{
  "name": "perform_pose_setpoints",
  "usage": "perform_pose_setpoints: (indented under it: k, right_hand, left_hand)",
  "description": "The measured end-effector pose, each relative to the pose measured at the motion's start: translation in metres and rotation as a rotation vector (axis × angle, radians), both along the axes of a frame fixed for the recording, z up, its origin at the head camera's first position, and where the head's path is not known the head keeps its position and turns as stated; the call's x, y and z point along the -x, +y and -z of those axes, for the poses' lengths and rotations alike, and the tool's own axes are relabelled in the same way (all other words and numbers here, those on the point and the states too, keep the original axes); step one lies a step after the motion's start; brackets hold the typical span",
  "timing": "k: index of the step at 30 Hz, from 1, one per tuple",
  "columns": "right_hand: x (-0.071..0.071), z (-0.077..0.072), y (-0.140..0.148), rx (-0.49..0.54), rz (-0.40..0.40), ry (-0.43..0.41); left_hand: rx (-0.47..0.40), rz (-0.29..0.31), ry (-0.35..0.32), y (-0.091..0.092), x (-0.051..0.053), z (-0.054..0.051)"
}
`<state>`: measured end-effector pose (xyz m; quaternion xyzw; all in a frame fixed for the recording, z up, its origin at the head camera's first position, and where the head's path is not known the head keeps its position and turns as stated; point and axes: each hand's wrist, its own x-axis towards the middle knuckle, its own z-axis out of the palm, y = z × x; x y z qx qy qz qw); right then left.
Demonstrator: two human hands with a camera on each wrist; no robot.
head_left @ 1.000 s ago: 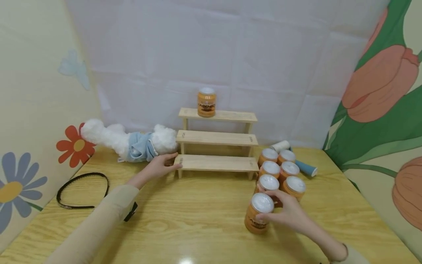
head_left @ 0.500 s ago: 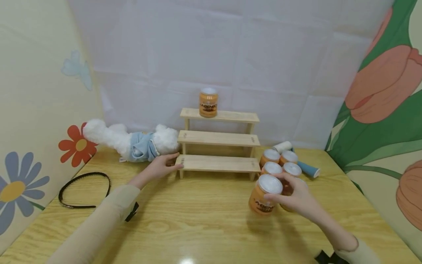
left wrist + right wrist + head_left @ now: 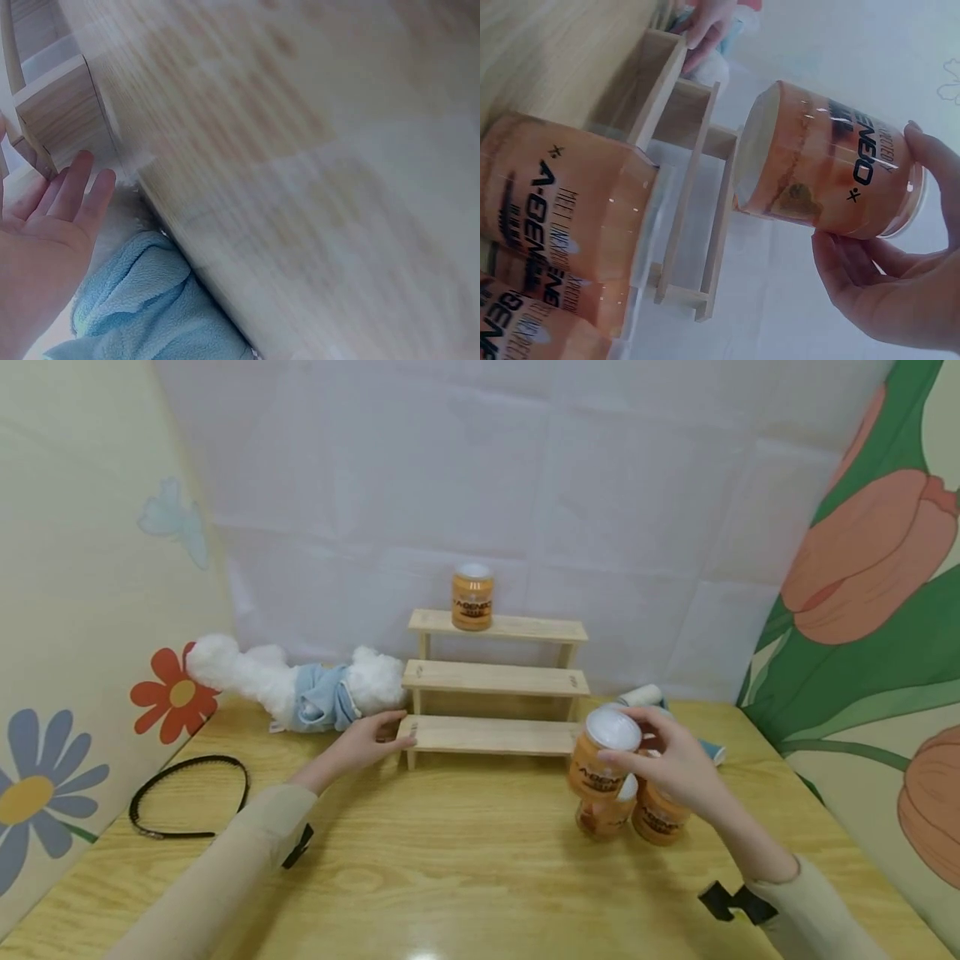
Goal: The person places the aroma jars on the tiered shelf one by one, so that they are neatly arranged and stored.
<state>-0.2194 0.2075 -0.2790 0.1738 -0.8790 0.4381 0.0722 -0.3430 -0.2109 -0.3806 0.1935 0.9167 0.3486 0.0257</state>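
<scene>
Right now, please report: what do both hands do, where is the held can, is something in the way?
Right hand holding can in the air. Left hand touching left end of shelf. Possibly in the way: other cans, standing lower, nearby.

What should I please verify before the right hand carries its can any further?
1. Grip: ok; the right hand holds the raised can between thumb and fingers.
2. Separation: ok; the right wrist view shows a gap between the raised can and the standing cans.
3. Attitude: ok; the raised can is roughly upright, lid up.
4. Can on the top tier: ok; it stands upright, left of the middle.
5. Steadying: cannot tell; the left hand touches the left end of the wooden stand, firmness unclear.
6. Plush toy clear of the left hand: cannot tell; it lies very close.
</scene>
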Motion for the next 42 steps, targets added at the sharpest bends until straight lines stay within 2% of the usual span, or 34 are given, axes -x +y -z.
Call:
perform_pose_setpoints:
  k: [12, 19, 28, 42]
  right_hand:
    - [0.032, -0.016, -0.005, 0.053, 0.015, -0.017]
    - [0.052, -0.029, -0.013, 0.121, 0.01, 0.01]
    - [0.077, -0.046, -0.023, 0.164, 0.042, 0.047]
    - [0.121, -0.065, -0.035, 0.283, 0.059, 0.083]
  left_hand:
    - [0.003, -0.007, 0.012, -0.001, 0.001, 0.001]
    - [-0.017, -0.011, -0.006, -0.002, 0.003, 0.004]
    - [-0.034, -0.006, -0.007, 0.0, 0.001, 0.004]
    - [-0.027, -0.006, -0.004, 0.001, 0.0, 0.001]
